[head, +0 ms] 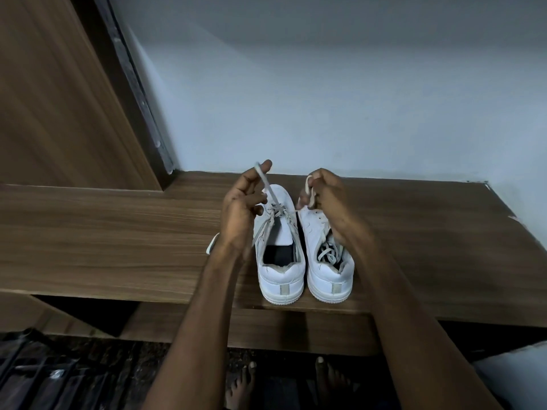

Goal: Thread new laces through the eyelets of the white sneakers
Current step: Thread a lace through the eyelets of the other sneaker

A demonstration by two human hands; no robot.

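Note:
Two white sneakers stand side by side on a wooden shelf, heels toward me. The left sneaker [281,261] has a pale lace [269,192] crossed through its front eyelets. My left hand [244,208] pinches one end of that lace and holds it taut above the shoe's toe. My right hand [324,196] grips the lace's other end, bunched in a loop [309,189], above the toe of the right sneaker [325,258]. A loose lace [327,253] lies coiled inside the right sneaker's opening.
The wooden shelf [118,247] runs left and right, backed by a pale wall [325,99] and a wooden panel [59,99] at the left. A strip of lace [211,245] pokes out beside my left wrist. My bare feet [325,380] stand on dark floor below.

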